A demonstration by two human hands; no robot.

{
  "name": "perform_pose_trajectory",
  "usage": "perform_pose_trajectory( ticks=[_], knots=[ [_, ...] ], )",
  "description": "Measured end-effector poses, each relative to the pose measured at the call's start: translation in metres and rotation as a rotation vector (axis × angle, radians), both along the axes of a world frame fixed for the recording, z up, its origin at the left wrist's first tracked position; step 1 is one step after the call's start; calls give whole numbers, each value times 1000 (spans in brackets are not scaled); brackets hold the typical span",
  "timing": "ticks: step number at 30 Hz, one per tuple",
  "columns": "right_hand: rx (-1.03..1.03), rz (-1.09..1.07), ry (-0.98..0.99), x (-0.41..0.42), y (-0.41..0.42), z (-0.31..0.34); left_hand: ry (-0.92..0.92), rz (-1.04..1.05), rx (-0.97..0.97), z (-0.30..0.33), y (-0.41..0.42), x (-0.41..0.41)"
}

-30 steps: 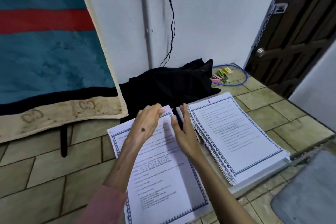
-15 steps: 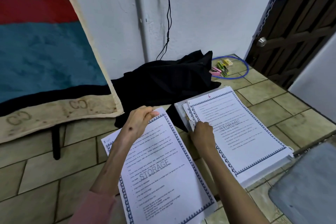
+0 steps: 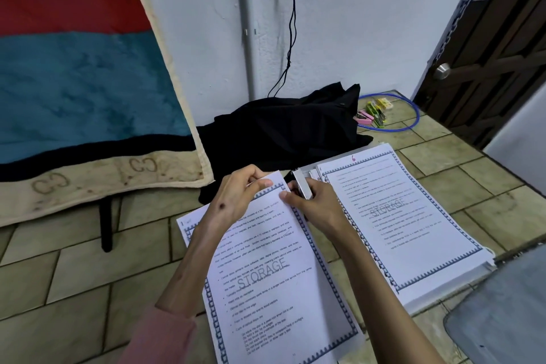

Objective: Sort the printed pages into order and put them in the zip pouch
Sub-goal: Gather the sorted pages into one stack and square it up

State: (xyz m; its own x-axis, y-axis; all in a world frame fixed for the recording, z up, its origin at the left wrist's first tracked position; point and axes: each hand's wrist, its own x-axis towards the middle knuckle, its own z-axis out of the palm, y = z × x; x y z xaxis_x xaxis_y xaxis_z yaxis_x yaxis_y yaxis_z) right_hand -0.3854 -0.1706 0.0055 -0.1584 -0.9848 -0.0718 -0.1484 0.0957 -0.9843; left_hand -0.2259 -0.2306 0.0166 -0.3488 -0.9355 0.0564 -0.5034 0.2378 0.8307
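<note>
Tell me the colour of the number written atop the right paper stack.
Pink-red number 6, seen in the head view.

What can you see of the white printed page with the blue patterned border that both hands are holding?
The white printed page with the blue patterned border lies flat on the tiled floor, on other sheets. Its faint watermark reads STORAGE, over paragraphs and bullet points. The left hand pinches its top edge; the right hand, holding a small silver stapler-like tool, touches the top right corner.

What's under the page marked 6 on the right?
The page marked 6 tops a stack of printed pages; their edges fan out along its right and lower sides. Something pale sticks out at the stack's bottom edge, but the pages cover it, so I can't identify it.
</note>
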Motion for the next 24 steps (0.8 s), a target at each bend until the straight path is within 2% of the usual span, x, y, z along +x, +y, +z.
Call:
perform_pose_trajectory(
  ticks=[3, 7, 10, 12, 14, 19, 24],
  knots=[
    [-20, 16, -38, 1, 1, -4, -33, -40, 29, 1, -1, 7],
    [-18, 20, -64, 1, 2, -7, -190, -49, 104, -2, -5, 21],
    [-42, -9, 25, 4, 2, -6, -204, -31, 107, -1, -3, 24],
    [-73, -111, 137, 3, 0, -5, -211, -33, 104, 2, -1, 23],
    [-132, -240, 159, 3, -4, -2, -216, -36, 108, 5, 1, 22],
    [-174, -601, -22, 14, -25, 13, -225, -61, 77, 18, 4, 18],
    [-93, -705, -142, 27, -33, 15, -220, -92, 81, 25, 8, 14]
  ],
)
